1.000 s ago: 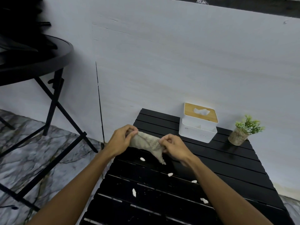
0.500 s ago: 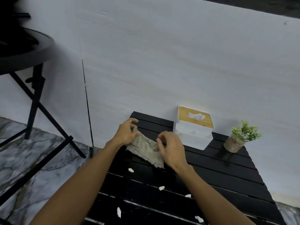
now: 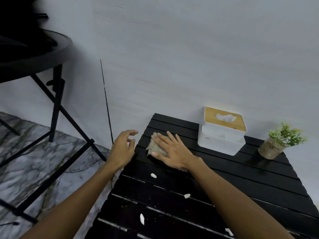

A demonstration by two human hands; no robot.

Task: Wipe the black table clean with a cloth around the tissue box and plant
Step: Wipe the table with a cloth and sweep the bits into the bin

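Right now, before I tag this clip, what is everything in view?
black table: one, black slats, centre and right
cloth: one, grey-beige, far left of the table, under the right hand
tissue box: one, white with wooden lid, far edge
plant: one, green in a brownish pot, far right corner
scraps: at least four, white, scattered on the near slats
round table: one, black, far left
floor: marbled grey, left
left hand: one, loosely curled, empty, beside the table's left edge
right hand: one, flat on the cloth

pale wall (image 3: pixel 189 57), marble floor (image 3: pixel 25 169), round table (image 3: pixel 34 54)
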